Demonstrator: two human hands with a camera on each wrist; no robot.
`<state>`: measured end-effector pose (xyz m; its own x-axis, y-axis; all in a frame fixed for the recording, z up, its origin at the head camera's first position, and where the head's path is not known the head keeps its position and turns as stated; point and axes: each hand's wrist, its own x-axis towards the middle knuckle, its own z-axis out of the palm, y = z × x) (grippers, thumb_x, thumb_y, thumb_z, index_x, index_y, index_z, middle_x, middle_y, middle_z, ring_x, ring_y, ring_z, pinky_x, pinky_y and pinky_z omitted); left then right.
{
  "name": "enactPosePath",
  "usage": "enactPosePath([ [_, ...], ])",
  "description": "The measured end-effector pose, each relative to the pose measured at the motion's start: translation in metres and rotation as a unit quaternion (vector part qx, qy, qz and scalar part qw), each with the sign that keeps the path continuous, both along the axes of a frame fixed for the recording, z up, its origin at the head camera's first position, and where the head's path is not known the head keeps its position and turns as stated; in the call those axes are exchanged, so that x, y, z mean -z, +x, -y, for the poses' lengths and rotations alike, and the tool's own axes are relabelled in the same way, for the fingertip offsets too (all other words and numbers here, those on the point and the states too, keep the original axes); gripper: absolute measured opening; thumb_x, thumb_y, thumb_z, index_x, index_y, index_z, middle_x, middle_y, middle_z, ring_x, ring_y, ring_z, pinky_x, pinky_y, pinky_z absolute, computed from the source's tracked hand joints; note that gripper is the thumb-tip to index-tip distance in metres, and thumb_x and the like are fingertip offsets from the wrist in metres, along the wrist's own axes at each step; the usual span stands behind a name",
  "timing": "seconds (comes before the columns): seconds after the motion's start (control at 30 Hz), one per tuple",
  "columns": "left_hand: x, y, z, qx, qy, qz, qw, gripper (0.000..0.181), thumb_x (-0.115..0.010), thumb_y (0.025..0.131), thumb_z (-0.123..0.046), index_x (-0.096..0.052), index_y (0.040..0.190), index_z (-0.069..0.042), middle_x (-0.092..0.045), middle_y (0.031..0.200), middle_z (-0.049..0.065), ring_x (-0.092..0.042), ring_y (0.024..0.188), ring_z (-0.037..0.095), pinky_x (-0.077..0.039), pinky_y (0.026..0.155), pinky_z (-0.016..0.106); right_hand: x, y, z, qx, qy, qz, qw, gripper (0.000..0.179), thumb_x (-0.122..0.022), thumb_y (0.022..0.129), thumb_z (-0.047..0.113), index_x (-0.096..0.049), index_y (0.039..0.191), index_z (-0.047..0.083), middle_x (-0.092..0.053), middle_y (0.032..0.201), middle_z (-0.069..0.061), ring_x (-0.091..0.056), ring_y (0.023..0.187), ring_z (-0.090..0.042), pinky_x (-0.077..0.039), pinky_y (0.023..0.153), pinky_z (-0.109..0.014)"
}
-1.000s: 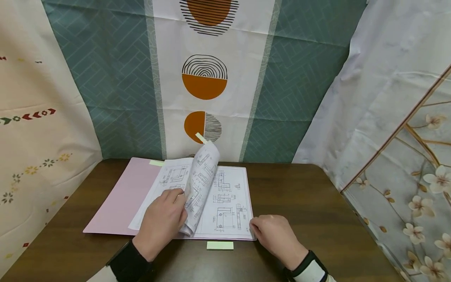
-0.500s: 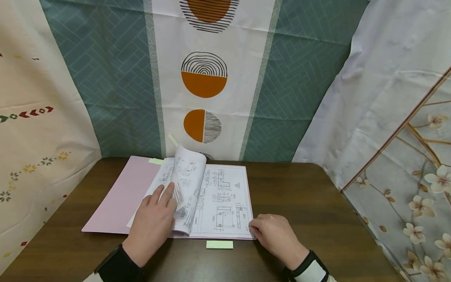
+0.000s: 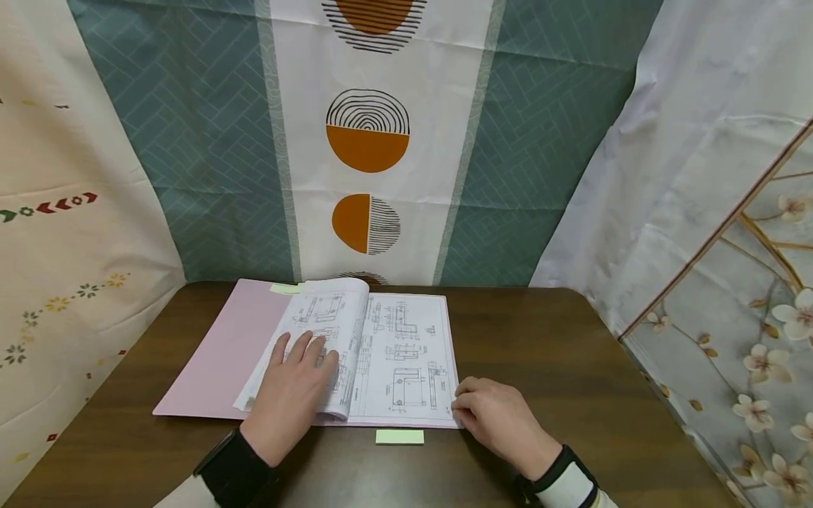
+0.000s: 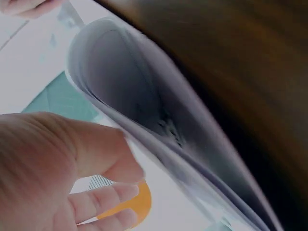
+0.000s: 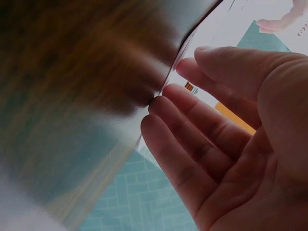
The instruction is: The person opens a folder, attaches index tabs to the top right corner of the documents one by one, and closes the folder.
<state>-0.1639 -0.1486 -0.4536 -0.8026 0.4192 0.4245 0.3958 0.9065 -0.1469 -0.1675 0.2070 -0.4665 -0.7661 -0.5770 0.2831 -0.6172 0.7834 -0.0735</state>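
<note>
A booklet of technical drawings lies spread out on the table, with its pink cover point(image 3: 212, 360) at the left. My left hand point(image 3: 288, 395) rests on the turned pages point(image 3: 324, 308), fingers spread and fairly straight. In the left wrist view those pages point(image 4: 103, 43) bulge in a loop at the fold beside my thumb. The right page point(image 3: 409, 353), printed with line drawings, lies flat. At its lower right corner my right hand point(image 3: 502, 420) touches the edge. The right wrist view shows that hand's fingers point(image 5: 192, 144) extended against the edge, thumb apart from them.
A pale green sticky strip point(image 3: 399, 437) is on the table just in front of the booklet. Another green tab point(image 3: 285, 288) shows at the top of the cover. Behind the brown table point(image 3: 527, 339) hangs a patterned cloth point(image 3: 546, 176).
The curled pages have come down to the left and now lie under my left hand, whose fingers have gone from curled to spread. My right hand stays at the page corner.
</note>
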Motion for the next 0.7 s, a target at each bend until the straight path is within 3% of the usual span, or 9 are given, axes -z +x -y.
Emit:
enactPosePath([
  [0.07,-0.002,-0.003,-0.009,0.016,0.0,-0.004,0.9999,0.043,-0.091,0.08,0.003,-0.071,0.118,-0.003,-0.07,0.13,0.023,-0.059,0.134,0.048,-0.035,0.117,0.073,0.0,0.0,0.001,0.002,0.007,0.009,0.9999,0.005,-0.091,0.091,0.016,-0.087,0.092,0.02,-0.077,0.105,0.005,-0.071,0.092,-0.012,-0.062,0.078,-0.036],
  [0.13,-0.005,-0.007,-0.021,0.042,-0.001,-0.005,0.9991,0.031,-0.087,0.087,-0.001,-0.074,0.115,-0.002,-0.072,0.127,0.02,-0.062,0.131,0.045,-0.04,0.116,0.069,0.0,0.0,0.001,0.006,0.011,0.016,0.9998,0.005,-0.09,0.092,0.017,-0.087,0.093,0.02,-0.079,0.109,0.003,-0.073,0.097,-0.015,-0.063,0.082,-0.038],
  [0.3,-0.006,-0.016,-0.048,0.092,-0.014,0.02,0.9955,0.021,-0.081,0.098,-0.009,-0.079,0.118,-0.004,-0.075,0.129,0.015,-0.067,0.13,0.039,-0.054,0.108,0.055,0.0,0.002,0.003,0.012,0.011,0.022,0.9996,0.006,-0.091,0.092,0.018,-0.087,0.096,0.019,-0.081,0.111,0.002,-0.074,0.103,-0.016,-0.063,0.085,-0.041],
  [0.53,0.0,-0.023,-0.055,0.071,-0.047,0.086,0.9926,0.016,-0.078,0.1,-0.013,-0.081,0.114,-0.005,-0.078,0.123,0.011,-0.069,0.126,0.033,-0.053,0.107,0.053,0.0,0.003,0.003,0.012,0.015,0.014,0.9997,0.01,-0.092,0.092,0.02,-0.089,0.101,0.016,-0.083,0.11,0.001,-0.076,0.102,-0.015,-0.064,0.083,-0.041],
  [0.7,0.002,-0.027,-0.052,0.047,-0.055,0.113,0.9911,0.02,-0.079,0.1,-0.016,-0.081,0.117,-0.005,-0.078,0.121,0.009,-0.069,0.124,0.03,-0.054,0.103,0.052,-0.002,0.001,0.002,0.011,0.014,-0.003,0.9998,0.011,-0.091,0.092,0.02,-0.089,0.103,0.016,-0.084,0.11,0.002,-0.077,0.101,-0.014,-0.064,0.081,-0.04],
])
